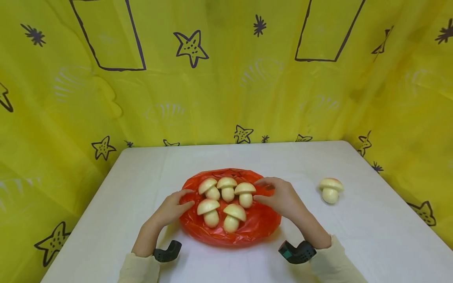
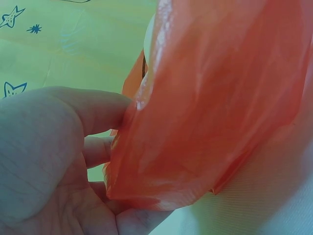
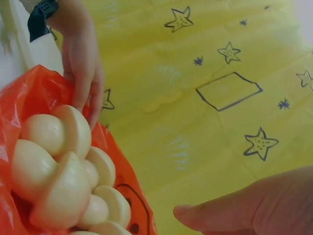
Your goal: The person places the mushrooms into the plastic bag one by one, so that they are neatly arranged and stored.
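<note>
A red plastic bag lies on the table with its mouth spread wide. Several cream toy mushrooms sit in it, grouped toward its far and left side. At the bag's left rim is my left hand, its thumb and forefinger apart; in the left wrist view its relaxed fingers touch the red plastic, some partly hidden behind it. My right hand reaches over the right rim, thumb and forefinger spread beside the nearest mushroom. Only its thumb side shows in the right wrist view, apart from the bag.
Another mushroom stands on the white table, right of the bag. A yellow sheet with drawn stars hangs behind and at both sides. Each wrist wears a dark device.
</note>
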Demonstrator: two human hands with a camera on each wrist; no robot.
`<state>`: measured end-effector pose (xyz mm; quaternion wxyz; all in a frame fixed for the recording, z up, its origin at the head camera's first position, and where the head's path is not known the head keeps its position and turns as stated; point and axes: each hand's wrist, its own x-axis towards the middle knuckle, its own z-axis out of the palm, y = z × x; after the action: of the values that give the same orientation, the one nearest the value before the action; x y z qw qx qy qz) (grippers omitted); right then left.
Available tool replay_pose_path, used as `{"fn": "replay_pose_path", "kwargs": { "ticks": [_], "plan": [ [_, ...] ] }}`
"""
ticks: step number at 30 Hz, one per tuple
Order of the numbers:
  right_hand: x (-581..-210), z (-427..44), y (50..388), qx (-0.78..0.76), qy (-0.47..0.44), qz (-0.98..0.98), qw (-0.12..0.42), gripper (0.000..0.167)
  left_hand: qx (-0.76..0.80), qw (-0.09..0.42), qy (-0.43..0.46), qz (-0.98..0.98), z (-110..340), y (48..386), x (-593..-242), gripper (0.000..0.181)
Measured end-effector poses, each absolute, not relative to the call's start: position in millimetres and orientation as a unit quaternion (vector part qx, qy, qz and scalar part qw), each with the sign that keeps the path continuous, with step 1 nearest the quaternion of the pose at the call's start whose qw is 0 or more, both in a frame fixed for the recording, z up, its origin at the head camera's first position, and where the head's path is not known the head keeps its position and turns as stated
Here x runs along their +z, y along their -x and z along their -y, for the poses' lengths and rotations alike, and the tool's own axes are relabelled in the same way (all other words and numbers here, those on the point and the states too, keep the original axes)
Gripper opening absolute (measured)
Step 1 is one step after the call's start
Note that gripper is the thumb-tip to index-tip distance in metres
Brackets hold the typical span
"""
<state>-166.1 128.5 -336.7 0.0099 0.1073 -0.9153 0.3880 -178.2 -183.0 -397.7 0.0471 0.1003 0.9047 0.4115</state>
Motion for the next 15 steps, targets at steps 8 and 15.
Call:
{"fn": "replay_pose_path", "kwargs": {
  "ticks": [8, 15],
  "plan": [
    [-332.8, -151.6, 170.5, 0.410, -0.127, 0.903, 0.023, 0.036, 0.409, 0.043, -0.100, -0.906, 183.6, 177.0, -397.6, 0.034],
    [-331.3, -172.9, 171.4, 0.401, -0.105, 0.909, 0.033, 0.041, 0.409, 0.044, -0.102, -0.906, 182.9, 178.3, -399.1, 0.033]
  ]
}}
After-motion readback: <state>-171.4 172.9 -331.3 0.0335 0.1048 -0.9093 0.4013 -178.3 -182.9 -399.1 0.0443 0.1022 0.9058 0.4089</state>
